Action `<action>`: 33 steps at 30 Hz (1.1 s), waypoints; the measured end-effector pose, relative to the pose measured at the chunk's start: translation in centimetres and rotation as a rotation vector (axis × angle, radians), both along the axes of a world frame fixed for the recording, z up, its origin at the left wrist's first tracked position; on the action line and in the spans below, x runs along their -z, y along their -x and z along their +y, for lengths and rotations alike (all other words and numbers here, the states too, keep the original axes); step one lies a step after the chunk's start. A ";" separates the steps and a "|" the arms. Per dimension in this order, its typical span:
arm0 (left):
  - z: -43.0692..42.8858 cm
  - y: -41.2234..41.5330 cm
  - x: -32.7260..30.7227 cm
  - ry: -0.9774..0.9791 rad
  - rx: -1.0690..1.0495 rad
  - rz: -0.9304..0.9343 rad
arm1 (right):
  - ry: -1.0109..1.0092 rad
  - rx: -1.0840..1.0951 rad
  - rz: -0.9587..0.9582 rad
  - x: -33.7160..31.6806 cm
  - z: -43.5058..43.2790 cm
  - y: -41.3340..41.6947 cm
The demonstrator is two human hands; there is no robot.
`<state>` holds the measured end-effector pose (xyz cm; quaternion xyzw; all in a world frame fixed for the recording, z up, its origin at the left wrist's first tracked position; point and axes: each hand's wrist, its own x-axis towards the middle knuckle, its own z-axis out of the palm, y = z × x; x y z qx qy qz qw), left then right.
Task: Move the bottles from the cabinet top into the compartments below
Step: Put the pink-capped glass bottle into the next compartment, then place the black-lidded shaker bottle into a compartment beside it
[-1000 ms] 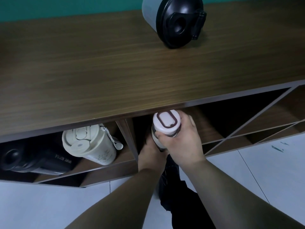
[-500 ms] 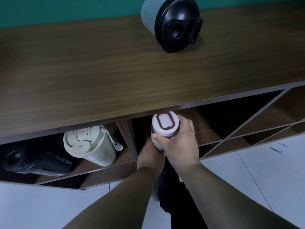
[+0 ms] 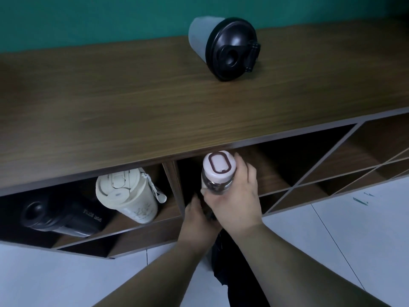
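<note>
Wooden cabinet top [image 3: 110, 103] carries one black-lidded bottle [image 3: 223, 47]. Right hand [image 3: 234, 196] and left hand [image 3: 197, 220] both clamp a white-capped bottle [image 3: 218, 173] at middle compartment [image 3: 276, 173] mouth.

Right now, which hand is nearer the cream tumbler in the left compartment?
Left. The left hand sits just past the divider from the cream tumbler, low on the clear bottle. The right hand grips that bottle farther right.
</note>
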<state>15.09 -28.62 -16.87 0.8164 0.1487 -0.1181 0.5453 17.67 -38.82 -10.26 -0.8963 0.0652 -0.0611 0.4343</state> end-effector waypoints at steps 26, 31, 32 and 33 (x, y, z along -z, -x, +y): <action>7.7 4.7 -14.9 0.548 -0.078 -0.251 | -0.198 0.237 -0.125 -20.6 2.8 -2.1; 8.1 3.9 -14.5 0.516 -0.032 -0.248 | -0.289 0.370 0.000 -20.9 4.7 -7.9; 8.3 3.9 -14.4 0.517 -0.029 -0.242 | -0.327 0.389 0.004 -21.0 5.0 -8.7; 8.4 4.0 -14.3 0.523 -0.029 -0.238 | -0.365 0.409 0.013 -21.0 5.4 -9.4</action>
